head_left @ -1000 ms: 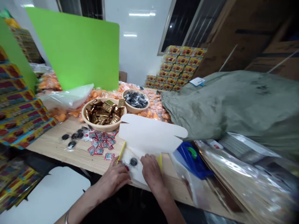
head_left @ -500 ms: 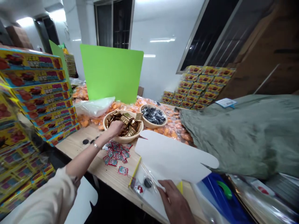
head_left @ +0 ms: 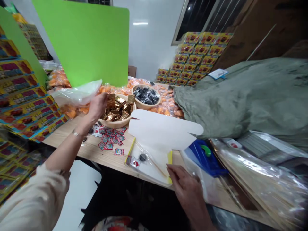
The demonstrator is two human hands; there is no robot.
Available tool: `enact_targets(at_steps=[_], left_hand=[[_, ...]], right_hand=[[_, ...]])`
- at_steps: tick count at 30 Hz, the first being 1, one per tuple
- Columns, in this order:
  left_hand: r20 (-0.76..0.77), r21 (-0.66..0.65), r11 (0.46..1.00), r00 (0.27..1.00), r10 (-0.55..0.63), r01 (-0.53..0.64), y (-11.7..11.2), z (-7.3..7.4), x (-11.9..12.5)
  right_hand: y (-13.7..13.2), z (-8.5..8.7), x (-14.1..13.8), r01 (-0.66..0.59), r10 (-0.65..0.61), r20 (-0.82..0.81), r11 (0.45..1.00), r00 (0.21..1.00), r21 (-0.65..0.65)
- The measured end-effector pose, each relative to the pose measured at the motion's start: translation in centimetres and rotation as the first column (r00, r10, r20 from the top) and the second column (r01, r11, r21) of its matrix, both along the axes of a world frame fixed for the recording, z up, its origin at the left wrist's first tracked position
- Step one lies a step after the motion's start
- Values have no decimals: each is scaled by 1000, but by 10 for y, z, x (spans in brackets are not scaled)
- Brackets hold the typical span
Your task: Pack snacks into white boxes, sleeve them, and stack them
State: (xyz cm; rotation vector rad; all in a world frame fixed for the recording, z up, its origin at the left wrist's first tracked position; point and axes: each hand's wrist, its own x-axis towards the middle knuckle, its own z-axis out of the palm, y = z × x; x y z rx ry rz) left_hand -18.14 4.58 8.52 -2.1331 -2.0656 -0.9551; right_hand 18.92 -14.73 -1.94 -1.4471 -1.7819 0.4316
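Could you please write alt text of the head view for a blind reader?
A person's left hand hovers at a bowl of gold-wrapped packets, while the right hand touches a clear bag holding a white card on a wooden table. Behind stand green boards and yellow boxes.

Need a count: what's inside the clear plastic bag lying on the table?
A round black packet and a red-printed sachet lie on white card; anything beneath the card stays hidden.

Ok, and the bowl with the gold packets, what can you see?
The round, shallow bowl has a smooth, pale tan look, perhaps wood or bamboo. It sits upright on the wooden table, heaped with gold foil packets. The left hand, holding clear plastic, hangs over its near left side; whether they touch, I cannot tell.
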Motion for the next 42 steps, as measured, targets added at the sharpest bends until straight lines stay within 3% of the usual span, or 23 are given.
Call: enact_targets(at_steps=[1,3,5,8,12,18,20,23,26,29,31,33,36,39,42], left_hand=[[125,62,998,992,-18,10,-20,7,5],[347,23,976,914,-209,214,-64,12,24],[427,-66,918,843,-328,391,-101,6,49],[481,-136,870,799,-360,474,-133,-15,75],[625,-150,903,746,-228,402,-139,-31,62],[709,-196,911,694,-123,362,-144,-31,31],[722,-207,899,680,-126,386,-146,-33,33],[726,-196,876,666,-173,441,-144,-38,45],[684,-194,823,675,-278,535,-131,-48,66],[520,-246,769,750,-409,590,-110,-63,92],[283,-264,785,823,-492,560,-97,-74,107],[-1,-243,837,863,-506,490,-91,-84,120],[-247,-210,850,815,-524,483,-97,-102,130],[-254,-220,755,711,-656,618,-109,-121,126],[-175,-172,730,709,-683,662,-114,-136,115]], right_hand=[[-1,4,-4,16,-18,-66,999,998,-28],[2,14,-21,-7,-20,-225,993,974,-118],[10,20,-44,-118,43,-336,971,941,-206],[32,19,-80,-293,186,-310,892,932,-343],[54,5,-110,-310,212,-243,806,946,-504],[58,-17,-120,-432,278,-383,802,881,-411],[60,-24,-119,-384,240,-360,828,902,-410],[65,-30,-115,-155,73,-248,932,966,-328],[67,-27,-103,-6,-28,-175,981,984,-192],[58,-19,-82,9,-24,-156,996,987,-94],[49,-16,-65,28,-32,-129,999,991,-39],[37,-14,-46,64,-65,-72,998,995,-15],[19,-13,-19,144,-144,37,990,989,16],[4,-13,8,232,-239,119,970,964,65],[-5,-14,36,335,-350,159,935,923,115]])
